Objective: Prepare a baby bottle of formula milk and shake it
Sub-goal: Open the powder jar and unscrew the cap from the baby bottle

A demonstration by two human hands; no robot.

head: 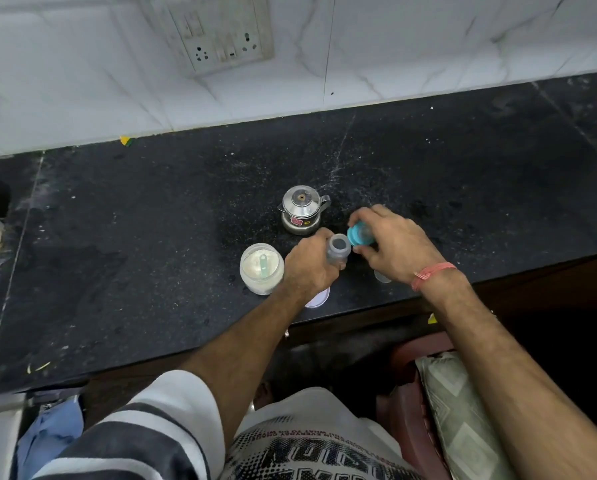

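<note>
Near the front edge of the black counter [117,237], the left hand [309,268] grips the open baby bottle [338,251]. Beside it, the right hand [394,244] holds the blue bottle cap [357,235]. The open powder jar [261,268] stands just left. Farther back stands a small steel pot [302,211].
</note>
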